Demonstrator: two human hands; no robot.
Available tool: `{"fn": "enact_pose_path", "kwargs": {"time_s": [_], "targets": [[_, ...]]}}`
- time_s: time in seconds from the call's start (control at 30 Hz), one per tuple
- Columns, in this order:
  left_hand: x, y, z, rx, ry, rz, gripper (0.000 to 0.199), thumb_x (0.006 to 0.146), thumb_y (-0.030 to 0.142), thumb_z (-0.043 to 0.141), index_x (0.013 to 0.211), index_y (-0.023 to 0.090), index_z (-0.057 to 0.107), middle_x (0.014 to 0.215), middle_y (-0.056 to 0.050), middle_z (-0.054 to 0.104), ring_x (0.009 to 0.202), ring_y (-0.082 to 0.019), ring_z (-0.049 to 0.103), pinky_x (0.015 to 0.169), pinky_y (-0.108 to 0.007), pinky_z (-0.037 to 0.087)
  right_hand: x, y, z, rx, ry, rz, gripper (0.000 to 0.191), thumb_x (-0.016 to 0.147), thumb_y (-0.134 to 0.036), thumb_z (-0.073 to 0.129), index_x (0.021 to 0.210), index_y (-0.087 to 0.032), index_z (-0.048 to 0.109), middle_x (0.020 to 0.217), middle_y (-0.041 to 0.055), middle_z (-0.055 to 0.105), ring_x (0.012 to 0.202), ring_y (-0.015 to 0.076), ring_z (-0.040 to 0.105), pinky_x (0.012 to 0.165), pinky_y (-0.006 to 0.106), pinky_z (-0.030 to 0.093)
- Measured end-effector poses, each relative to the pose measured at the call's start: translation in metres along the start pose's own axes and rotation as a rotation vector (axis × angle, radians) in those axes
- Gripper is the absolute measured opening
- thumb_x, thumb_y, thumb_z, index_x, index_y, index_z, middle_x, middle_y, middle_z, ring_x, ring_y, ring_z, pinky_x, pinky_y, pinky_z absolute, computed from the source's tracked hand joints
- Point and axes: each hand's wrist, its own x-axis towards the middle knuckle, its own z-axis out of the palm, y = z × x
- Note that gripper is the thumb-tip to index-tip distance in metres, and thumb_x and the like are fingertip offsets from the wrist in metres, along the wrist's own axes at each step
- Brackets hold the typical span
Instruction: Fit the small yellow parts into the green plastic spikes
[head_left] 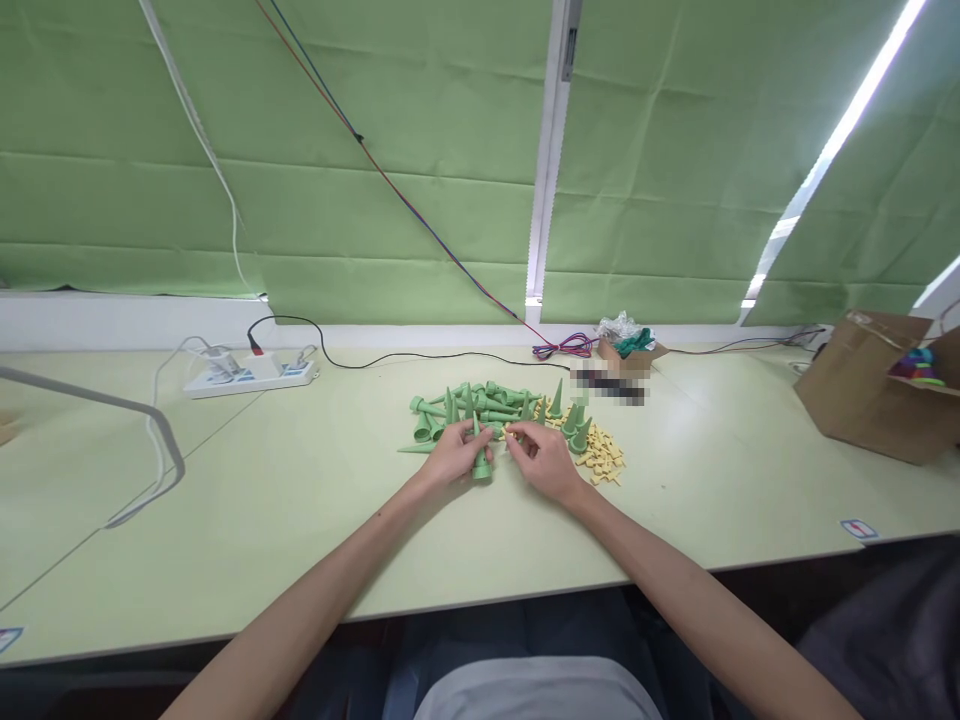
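My left hand [451, 452] is closed around a green plastic spike [481, 466], its pointed end up and its wide round end down. Just to the right, my right hand [546, 458] pinches a small yellow plastic piece [508, 430] between thumb and fingertips, close beside the spike. Behind both hands lies a pile of green spikes [495, 398], some on their sides and several standing point up. A heap of small yellow pieces [602, 455] spreads to the right of my right hand. My fingers partly hide the held spike and most of the held yellow piece.
A white power strip [251, 377] with plugs lies at the back left. A grey bent bar [161, 415] crosses the left side. At the back are a small open box [630, 352] and bundled cable [566, 346]; a large cardboard box [870, 385] stands at right.
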Motion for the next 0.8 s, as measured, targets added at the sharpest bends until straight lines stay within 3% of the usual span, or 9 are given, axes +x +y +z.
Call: {"fn": "enact_pose_path", "kwargs": {"time_s": [0.37, 0.53, 0.7, 0.8], "targets": [[-0.0036, 0.0042, 0.0035, -0.072, -0.111, -0.017, 0.041, 0.081, 0.053, 0.062, 0.069, 0.014, 0.056, 0.058, -0.001, 0.059, 0.034, -0.004, 0.035, 0.030, -0.019, 0.025, 0.0002, -0.0021, -0.0006, 0.038, -0.033, 0.013, 0.017, 0.090, -0.027, 0.054, 0.092, -0.017, 0.067, 0.071, 0.0027, 0.067, 0.050, 0.0125, 0.052, 0.051, 0.026, 0.043], [-0.0036, 0.0046, 0.0036, -0.088, -0.117, -0.012, 0.038, 0.083, 0.050, 0.061, 0.070, 0.014, 0.056, 0.058, -0.002, 0.059, 0.035, -0.004, 0.036, 0.030, -0.019, 0.026, 0.0002, -0.0017, -0.0009, 0.028, -0.058, 0.000, 0.016, 0.090, -0.027, 0.054, 0.090, -0.018, 0.067, 0.068, 0.0015, 0.066, 0.049, 0.0123, 0.052, 0.050, 0.026, 0.043], [-0.0012, 0.0015, 0.0030, -0.096, -0.050, -0.026, 0.035, 0.083, 0.049, 0.061, 0.078, 0.014, 0.055, 0.062, -0.002, 0.062, 0.033, -0.004, 0.035, 0.030, -0.019, 0.027, -0.0008, -0.0018, -0.0001, 0.019, -0.046, -0.019, 0.014, 0.089, -0.026, 0.055, 0.089, -0.019, 0.067, 0.066, 0.0008, 0.066, 0.048, 0.0121, 0.053, 0.050, 0.025, 0.043], [-0.0031, 0.0036, 0.0032, -0.094, -0.072, -0.052, 0.035, 0.085, 0.046, 0.059, 0.071, 0.014, 0.055, 0.056, 0.000, 0.058, 0.031, -0.004, 0.033, 0.030, -0.019, 0.026, -0.0017, -0.0018, 0.0014, 0.023, -0.053, -0.008, 0.014, 0.089, -0.025, 0.055, 0.088, -0.019, 0.067, 0.063, 0.0001, 0.064, 0.047, 0.0119, 0.051, 0.050, 0.025, 0.042]]}}
